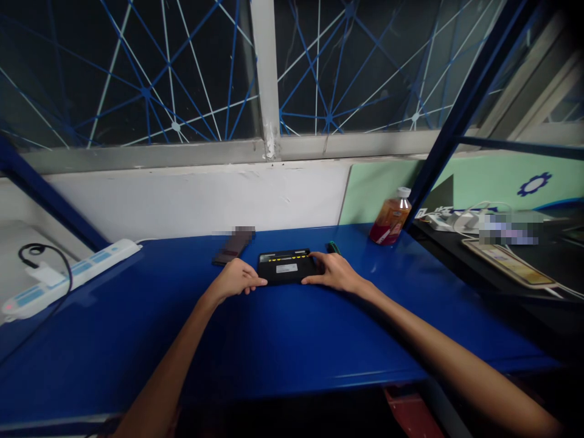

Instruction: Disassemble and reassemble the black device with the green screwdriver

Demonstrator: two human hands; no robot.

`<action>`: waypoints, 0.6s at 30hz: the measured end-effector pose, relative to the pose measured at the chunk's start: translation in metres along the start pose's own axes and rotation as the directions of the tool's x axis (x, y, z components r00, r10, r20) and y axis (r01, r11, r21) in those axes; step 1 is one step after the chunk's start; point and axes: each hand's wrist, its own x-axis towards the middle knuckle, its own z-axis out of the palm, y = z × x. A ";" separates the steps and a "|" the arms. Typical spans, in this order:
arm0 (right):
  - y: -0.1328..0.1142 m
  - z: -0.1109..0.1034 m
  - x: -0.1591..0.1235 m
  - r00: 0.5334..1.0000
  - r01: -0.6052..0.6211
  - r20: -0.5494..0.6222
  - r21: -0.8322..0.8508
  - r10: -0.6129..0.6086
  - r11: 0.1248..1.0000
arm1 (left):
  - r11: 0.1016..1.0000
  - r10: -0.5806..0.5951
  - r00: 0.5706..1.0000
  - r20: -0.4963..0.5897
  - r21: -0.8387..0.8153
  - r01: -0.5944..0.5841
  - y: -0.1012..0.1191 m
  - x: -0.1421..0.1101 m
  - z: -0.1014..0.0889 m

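A black flat case lies on the blue table in front of me, with a white label and a row of small yellow marks along its far part. My left hand is closed at the case's left edge, its thumb on the near left corner. At the right end, my right hand grips the case between the thumb on the near side and fingers on the far side. Just behind that hand lies a small green and black object, partly hidden. A dark flat object, partly blurred, rests beyond my left hand.
On the blue table, a white power strip with a plugged-in black cable lies at the left. A drink bottle stands at the back right. Farther right, a phone and white cables lie on a black surface. Blue frame posts rise on both sides.
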 end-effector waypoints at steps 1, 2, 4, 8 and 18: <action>0.000 0.000 0.000 1.000 0.000 0.003 0.010 0.000 1.000 | 1.000 -0.007 1.000 0.002 -0.002 0.007 0.000 0.000 0.000; -0.001 0.000 0.000 1.000 -0.002 0.006 0.019 0.002 1.000 | 1.000 -0.016 1.000 0.003 0.002 0.016 0.000 0.000 0.000; -0.001 0.000 0.000 1.000 -0.004 0.010 0.029 0.004 1.000 | 0.999 -0.026 1.000 0.007 0.019 0.026 0.000 -0.001 -0.001; -0.002 0.002 -0.001 1.000 0.010 -0.005 0.003 -0.010 1.000 | 0.999 0.024 0.999 0.041 0.046 -0.026 -0.003 0.001 -0.003; -0.001 -0.012 -0.002 0.999 -0.009 0.033 -0.033 0.010 0.999 | 0.798 0.458 0.855 -0.243 0.537 -0.274 0.001 0.002 0.010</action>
